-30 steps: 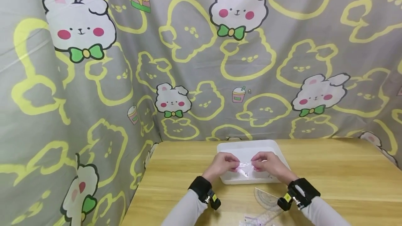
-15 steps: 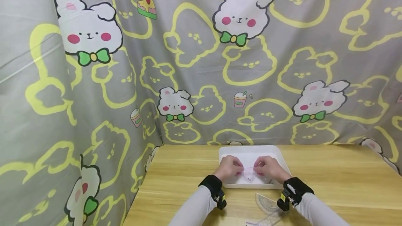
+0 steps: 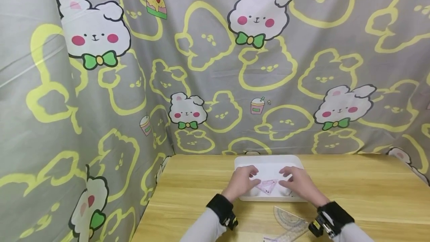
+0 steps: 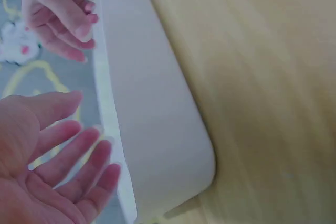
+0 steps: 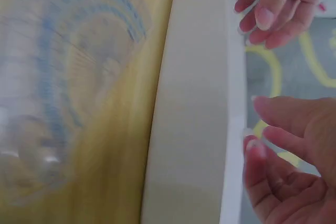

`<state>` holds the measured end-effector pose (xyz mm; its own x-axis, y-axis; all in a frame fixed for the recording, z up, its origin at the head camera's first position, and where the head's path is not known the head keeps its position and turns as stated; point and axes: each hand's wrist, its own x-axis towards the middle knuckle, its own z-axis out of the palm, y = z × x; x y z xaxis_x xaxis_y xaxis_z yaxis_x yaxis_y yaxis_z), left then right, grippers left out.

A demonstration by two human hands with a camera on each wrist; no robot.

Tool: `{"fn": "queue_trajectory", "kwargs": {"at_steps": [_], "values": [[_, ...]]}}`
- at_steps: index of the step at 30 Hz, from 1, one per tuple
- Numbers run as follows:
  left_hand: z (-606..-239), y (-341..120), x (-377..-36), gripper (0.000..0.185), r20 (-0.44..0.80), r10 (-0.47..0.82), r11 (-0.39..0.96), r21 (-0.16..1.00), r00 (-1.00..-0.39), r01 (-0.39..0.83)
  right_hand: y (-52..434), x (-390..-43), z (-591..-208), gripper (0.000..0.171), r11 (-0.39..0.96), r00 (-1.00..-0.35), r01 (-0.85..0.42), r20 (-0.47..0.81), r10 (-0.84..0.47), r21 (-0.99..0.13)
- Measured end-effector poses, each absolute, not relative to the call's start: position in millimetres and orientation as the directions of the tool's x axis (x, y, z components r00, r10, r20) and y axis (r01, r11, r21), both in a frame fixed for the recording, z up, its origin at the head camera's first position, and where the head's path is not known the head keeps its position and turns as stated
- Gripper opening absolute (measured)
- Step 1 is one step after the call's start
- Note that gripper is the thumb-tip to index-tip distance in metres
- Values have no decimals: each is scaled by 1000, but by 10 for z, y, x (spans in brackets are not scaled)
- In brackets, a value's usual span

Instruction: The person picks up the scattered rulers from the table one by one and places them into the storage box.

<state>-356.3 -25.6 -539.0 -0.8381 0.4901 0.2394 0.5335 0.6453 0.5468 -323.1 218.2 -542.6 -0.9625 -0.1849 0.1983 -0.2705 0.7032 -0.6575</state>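
Note:
A clear triangular set square with purplish-pink markings lies in the white tray, between the two hands. My left hand is over the tray's left part, thumb near the set square's left corner, fingers loosely bent and holding nothing. Over the right part, my right hand has its thumb and fingers spread apart with nothing between them. In the left wrist view the left hand shows its relaxed fingers just beyond the tray wall. The right wrist view shows the right hand likewise loose.
On the wooden table, in front of the tray, a clear protractor lies close to the right wrist. A clear ruler-like strip overlaps it near the bottom edge. A patterned grey curtain hangs behind the table and on the left.
Both hands held the set square over the tray earlier. They have let go and drawn apart, and it now lies in the tray.

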Motion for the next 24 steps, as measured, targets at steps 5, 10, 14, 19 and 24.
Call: {"fn": "queue_trajectory", "kwargs": {"at_steps": [5,10,14,19,24], "values": [[-5382,-450,-3181,34,183,619,586,540,-764,604,2186,-2829,-5404,29,631,-902,-432,304,-306,-645],[-5410,-632,-2851,51,85,757,550,452,-647,702,2205,-2514,-5443,44,626,-820,-571,325,-472,-532],[-5475,-724,-2601,60,-21,781,583,381,-624,717,2204,-2336,-5518,62,649,-783,-612,231,-577,-452],[-5632,-746,-2412,41,-111,778,619,298,-618,727,2149,-2316,-5836,46,479,-565,-824,374,-735,-304],[-5772,-764,-2299,26,-6,795,581,296,-607,758,1915,-2240,-6040,17,353,-371,-924,556,-743,-145]]}}
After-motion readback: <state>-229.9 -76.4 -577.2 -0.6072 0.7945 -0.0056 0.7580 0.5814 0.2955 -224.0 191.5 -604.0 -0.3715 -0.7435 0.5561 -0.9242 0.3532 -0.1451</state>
